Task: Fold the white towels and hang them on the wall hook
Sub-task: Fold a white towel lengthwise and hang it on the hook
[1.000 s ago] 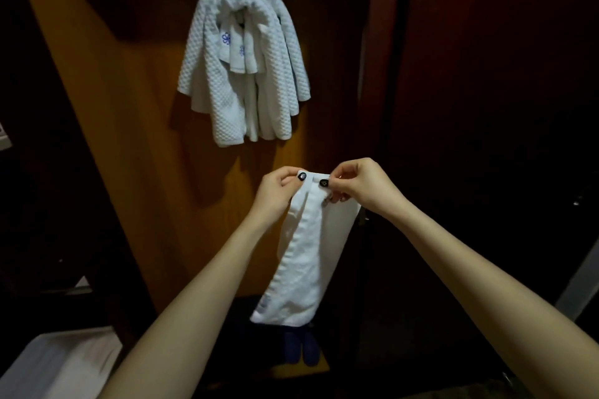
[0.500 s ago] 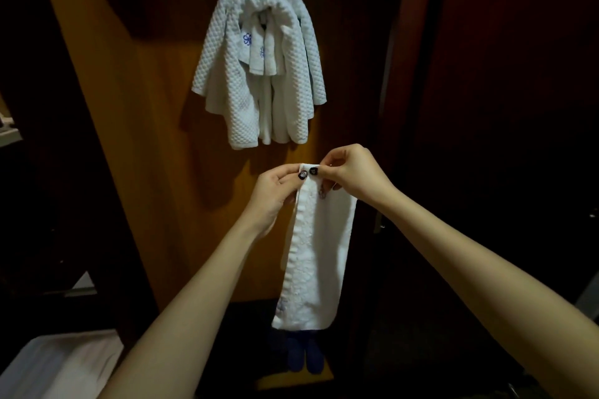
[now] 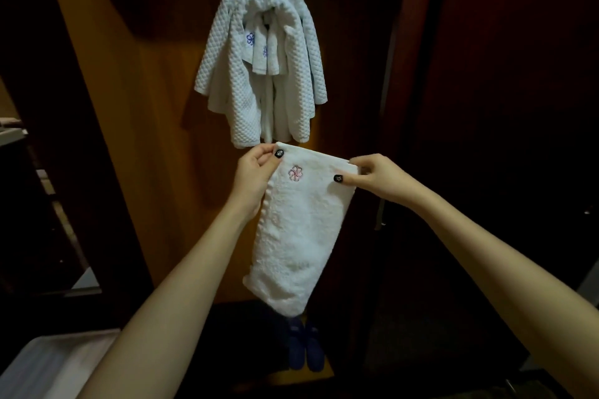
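A small folded white towel point(image 3: 299, 230) with a pink embroidered flower hangs flat between my hands, just below the wall hook. My left hand point(image 3: 256, 172) pinches its upper left corner. My right hand point(image 3: 372, 176) grips its upper right corner. Above, several white towels point(image 3: 262, 58), one waffle-textured and others with blue flowers, drape over the hook on the wooden panel; the hook itself is hidden under them.
The orange-brown wooden panel point(image 3: 146, 139) carries the hook. A dark door point(image 3: 502, 107) with a handle stands to the right. A pair of dark blue slippers point(image 3: 304, 347) sits on the floor below. A pale surface point(image 3: 42, 366) lies at bottom left.
My hands have moved apart along the towel's top edge. The towel, held narrow and edge-on before, now hangs wider and flat with its pink flower facing me.
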`<state>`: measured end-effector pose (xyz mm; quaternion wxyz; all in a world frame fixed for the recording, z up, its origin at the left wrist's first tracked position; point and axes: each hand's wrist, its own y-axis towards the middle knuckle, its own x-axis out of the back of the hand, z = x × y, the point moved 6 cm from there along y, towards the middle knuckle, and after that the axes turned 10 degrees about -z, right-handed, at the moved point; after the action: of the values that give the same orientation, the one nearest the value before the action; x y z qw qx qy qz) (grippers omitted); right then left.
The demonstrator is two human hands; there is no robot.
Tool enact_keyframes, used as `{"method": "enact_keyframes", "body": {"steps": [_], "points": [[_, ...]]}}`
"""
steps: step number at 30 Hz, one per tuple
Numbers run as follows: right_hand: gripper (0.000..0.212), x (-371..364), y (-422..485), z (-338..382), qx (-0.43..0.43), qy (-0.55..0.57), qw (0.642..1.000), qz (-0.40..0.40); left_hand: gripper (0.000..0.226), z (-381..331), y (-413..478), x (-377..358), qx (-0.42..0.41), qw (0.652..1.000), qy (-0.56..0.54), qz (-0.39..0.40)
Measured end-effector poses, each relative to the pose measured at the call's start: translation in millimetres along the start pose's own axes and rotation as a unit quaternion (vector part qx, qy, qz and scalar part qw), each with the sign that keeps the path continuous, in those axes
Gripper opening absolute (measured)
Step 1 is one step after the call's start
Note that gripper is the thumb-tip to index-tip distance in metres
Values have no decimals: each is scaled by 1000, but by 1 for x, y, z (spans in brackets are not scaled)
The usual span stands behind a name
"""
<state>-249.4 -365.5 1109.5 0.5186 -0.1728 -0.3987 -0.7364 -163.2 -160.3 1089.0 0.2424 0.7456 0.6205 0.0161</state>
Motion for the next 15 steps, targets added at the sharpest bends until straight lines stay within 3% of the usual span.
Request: {"method": "enact_keyframes", "body": {"steps": [6, 10, 15], "points": [[48, 11, -1, 7, -12, 132, 979, -157, 30, -20, -12, -6, -137, 985, 105, -8], [31, 20, -2, 11, 7, 114, 969, -219, 33, -38, -26, -25, -268, 936, 220, 55], [15, 28, -8, 12, 5, 55, 976, -212, 18, -28, -32, -37, -240, 915, 320, 47]]}}
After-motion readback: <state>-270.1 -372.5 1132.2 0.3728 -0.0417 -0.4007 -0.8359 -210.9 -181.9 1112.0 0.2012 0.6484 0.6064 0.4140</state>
